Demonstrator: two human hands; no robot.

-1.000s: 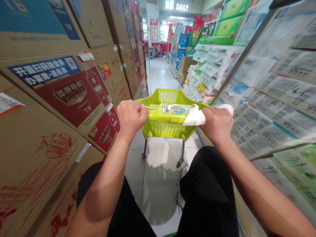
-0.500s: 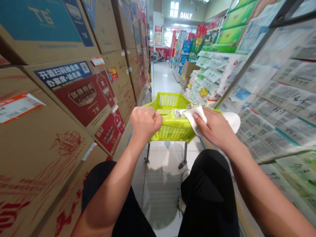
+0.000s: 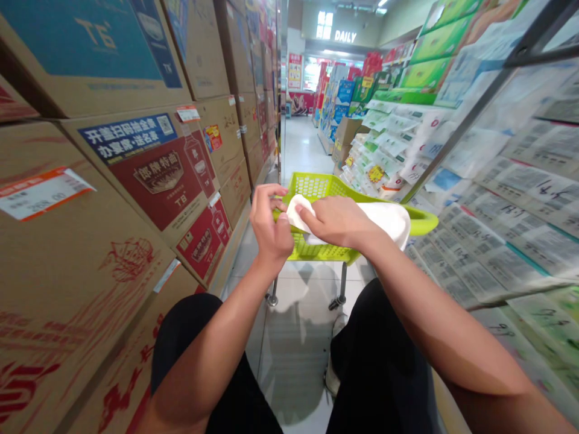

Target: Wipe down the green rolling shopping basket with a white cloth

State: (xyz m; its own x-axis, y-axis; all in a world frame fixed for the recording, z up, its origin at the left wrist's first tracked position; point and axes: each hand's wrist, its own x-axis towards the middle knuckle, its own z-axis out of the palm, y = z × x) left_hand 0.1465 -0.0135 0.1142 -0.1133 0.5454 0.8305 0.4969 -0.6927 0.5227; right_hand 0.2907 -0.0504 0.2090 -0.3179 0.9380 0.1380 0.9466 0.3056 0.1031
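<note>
A small lime-green shopping cart [image 3: 312, 184] stands in front of my knees. Its handle [image 3: 424, 222] runs across the near side. My left hand [image 3: 272, 220] is curled loosely about the handle's left end, fingers lifted somewhat and thumb toward me. My right hand [image 3: 337, 218] is closed on a white cloth [image 3: 384, 220] that lies over the handle. A bunched part of the cloth sticks out by my right thumb, close to my left fingers. The rest drapes to the right and hides the middle of the handle.
Stacked cardboard cartons [image 3: 149, 181] with price tags line the left. Wrapped paper packs [image 3: 493, 223] with handwritten prices fill the right, behind a slanting metal post [image 3: 456, 126]. A tiled floor [image 3: 298, 337] runs ahead to further displays. My bent knees flank the cart.
My right hand has slid left along the handle with the cloth, uncovering the right end. My left hand has loosened from a tight fist, its fingers lifting.
</note>
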